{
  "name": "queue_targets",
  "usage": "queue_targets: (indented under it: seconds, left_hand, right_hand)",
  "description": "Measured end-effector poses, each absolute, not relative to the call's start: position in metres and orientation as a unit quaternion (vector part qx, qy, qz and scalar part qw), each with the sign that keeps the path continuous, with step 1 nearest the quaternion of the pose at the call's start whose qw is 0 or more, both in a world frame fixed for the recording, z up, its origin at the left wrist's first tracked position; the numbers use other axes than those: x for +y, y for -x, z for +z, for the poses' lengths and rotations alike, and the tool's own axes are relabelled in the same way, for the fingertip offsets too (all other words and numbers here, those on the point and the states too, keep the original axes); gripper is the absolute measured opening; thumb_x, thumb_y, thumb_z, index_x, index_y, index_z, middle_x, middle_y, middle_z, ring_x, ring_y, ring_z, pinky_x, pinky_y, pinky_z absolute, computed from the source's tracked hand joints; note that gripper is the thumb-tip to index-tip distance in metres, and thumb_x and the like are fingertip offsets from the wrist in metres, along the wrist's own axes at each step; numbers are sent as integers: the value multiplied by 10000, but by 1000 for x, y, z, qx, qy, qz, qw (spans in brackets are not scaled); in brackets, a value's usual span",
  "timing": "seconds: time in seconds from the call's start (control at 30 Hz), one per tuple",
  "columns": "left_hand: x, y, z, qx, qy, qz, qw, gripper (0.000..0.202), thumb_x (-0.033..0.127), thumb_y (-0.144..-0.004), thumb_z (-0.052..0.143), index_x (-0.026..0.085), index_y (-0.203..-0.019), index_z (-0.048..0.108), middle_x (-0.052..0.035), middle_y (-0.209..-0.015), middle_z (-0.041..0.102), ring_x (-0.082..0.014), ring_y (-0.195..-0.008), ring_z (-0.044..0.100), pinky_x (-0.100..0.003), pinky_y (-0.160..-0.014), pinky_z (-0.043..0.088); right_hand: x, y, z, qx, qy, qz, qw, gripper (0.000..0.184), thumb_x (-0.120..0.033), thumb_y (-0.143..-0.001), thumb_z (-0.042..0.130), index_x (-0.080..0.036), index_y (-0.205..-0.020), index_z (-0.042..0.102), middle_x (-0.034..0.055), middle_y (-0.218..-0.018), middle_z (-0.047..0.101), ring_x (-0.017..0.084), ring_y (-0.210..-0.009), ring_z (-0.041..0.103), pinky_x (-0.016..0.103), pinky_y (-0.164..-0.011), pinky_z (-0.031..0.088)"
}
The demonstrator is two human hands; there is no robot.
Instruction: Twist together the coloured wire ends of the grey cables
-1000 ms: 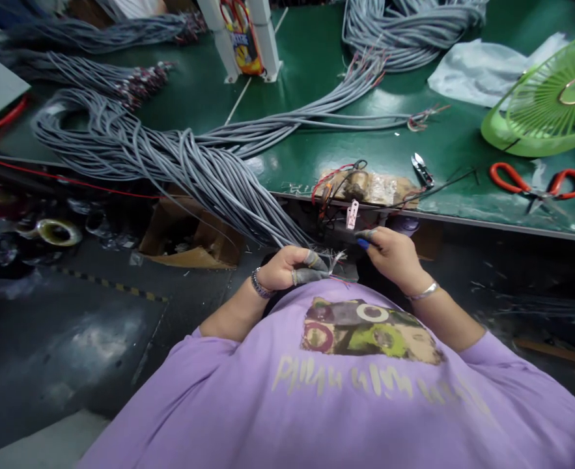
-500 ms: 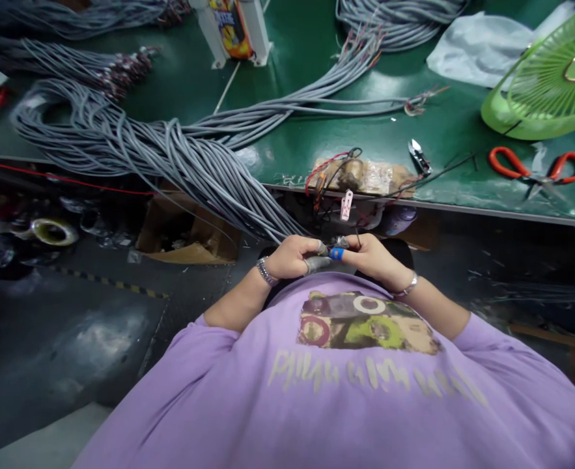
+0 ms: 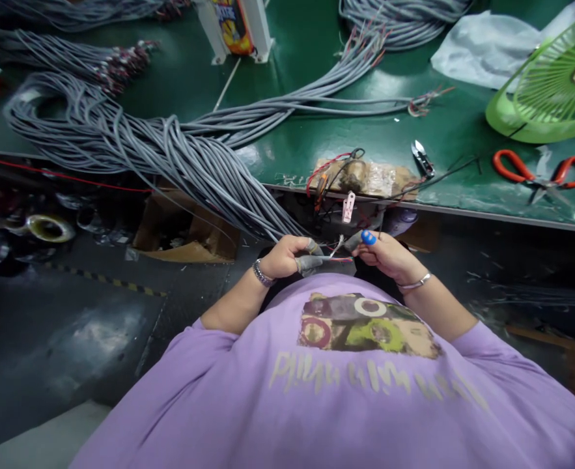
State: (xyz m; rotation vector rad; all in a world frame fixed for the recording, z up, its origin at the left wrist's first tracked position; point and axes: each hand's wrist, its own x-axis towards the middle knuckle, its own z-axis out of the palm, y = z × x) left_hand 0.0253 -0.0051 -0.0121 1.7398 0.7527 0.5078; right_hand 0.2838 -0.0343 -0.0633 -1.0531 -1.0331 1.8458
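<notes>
My left hand (image 3: pixel 287 256) is closed round the end of a grey cable (image 3: pixel 311 262) just in front of my chest, with taped fingertips. Thin stripped wires (image 3: pixel 336 246) stick out of that cable end between the hands. My right hand (image 3: pixel 389 256), with a blue cap on one fingertip, is closed in a pinch on one of those thin wires, a little apart from the left hand. The cable belongs to a thick bundle of grey cables (image 3: pixel 184 163) that drops off the green table edge (image 3: pixel 463 210) toward my left hand.
On the green table lie small cutters (image 3: pixel 422 158), red-handled scissors (image 3: pixel 544 174), a green fan (image 3: pixel 551 91), a white plastic sheet (image 3: pixel 482 49) and more cable bundles (image 3: pixel 399 13). A taped block with wires (image 3: pixel 360 176) sits at the edge. A cardboard box (image 3: pixel 184 228) and tape rolls (image 3: pixel 47 228) lie below.
The hands came together half a second ago and have now drawn apart again, the right hand pulling a thin wire to the right. The view shifted slightly.
</notes>
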Motion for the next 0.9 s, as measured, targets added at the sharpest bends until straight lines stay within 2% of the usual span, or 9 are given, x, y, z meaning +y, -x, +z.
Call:
queue_targets:
  seconds: [0.07, 0.17, 0.27, 0.37, 0.43, 0.53, 0.6, 0.77, 0.9]
  left_hand:
    - [-3, -29, -12, 309, -747, 207, 551, 354, 471, -766, 774, 121, -804, 736, -69, -726, 710, -154, -658, 640, -251, -644, 515]
    - [-1, -34, -12, 298, -766, 188, 537, 339, 458, -776, 769, 121, -794, 733, -61, -728, 710, -150, -665, 641, -246, -652, 505]
    - [0, -36, -14, 298, -763, 179, 545, 343, 462, -783, 762, 120, -785, 728, -55, -731, 708, -141, -664, 636, -242, -661, 502]
    - [0, -34, -17, 309, -717, 183, 597, 394, 501, -763, 773, 112, -786, 716, -56, -715, 700, -145, -652, 634, -247, -641, 509]
    - [-1, -31, -17, 317, -674, 200, 636, 433, 529, -737, 787, 105, -780, 711, -49, -666, 680, -129, -581, 606, -232, -566, 487]
    - [-3, -28, -15, 323, -625, 233, 671, 442, 528, -703, 811, 104, -777, 711, -24, -586, 638, -84, -455, 517, -202, -451, 411]
    - [-4, -30, -13, 336, -609, 260, 670, 424, 508, -689, 825, 110, -782, 711, -5, -559, 615, -62, -418, 469, -191, -421, 376]
    - [0, -47, -12, 375, -604, 328, 622, 423, 502, -677, 838, 119, -781, 692, 22, -568, 584, -42, -447, 443, -181, -445, 369]
    - [7, -59, -15, 393, -598, 351, 604, 434, 515, -693, 823, 121, -797, 672, 33, -578, 568, -40, -456, 441, -175, -432, 340]
  right_hand:
    - [-36, -277, -53, -456, 372, 736, 334, 614, -748, -646, 739, -152, -726, 615, -44, -533, 447, 51, -464, 270, 219, -421, 176]
    - [-35, -264, -38, -499, 359, 730, 299, 527, -603, -599, 847, -146, -727, 617, -28, -617, 533, 65, -545, 385, 212, -478, 287]
    - [-33, -253, -34, -479, 373, 728, 320, 472, -498, -572, 884, -152, -649, 571, -42, -600, 525, 70, -563, 418, 222, -536, 344]
    - [-30, -247, -39, -432, 410, 703, 388, 441, -485, -592, 865, -155, -646, 576, -37, -607, 548, 76, -567, 447, 229, -551, 367]
    - [-28, -249, -47, -395, 446, 670, 443, 442, -481, -581, 868, -159, -652, 574, -42, -594, 541, 68, -541, 423, 219, -516, 343]
    - [-21, -259, -59, -311, 502, 626, 510, 500, -496, -571, 877, -185, -632, 490, -80, -507, 421, 36, -454, 276, 199, -424, 197]
    - [-16, -265, -64, -261, 503, 634, 526, 527, -556, -620, 842, -199, -653, 456, -83, -499, 405, 28, -422, 204, 198, -402, 122]
    - [1, -267, -55, -237, 381, 784, 430, 560, -706, -717, 709, -173, -765, 543, 7, -671, 597, 25, -424, 212, 188, -390, 64]
    - [12, -257, -47, -256, 343, 792, 436, 591, -654, -591, 840, -168, -702, 522, -58, -546, 472, 17, -428, 205, 173, -390, 74]
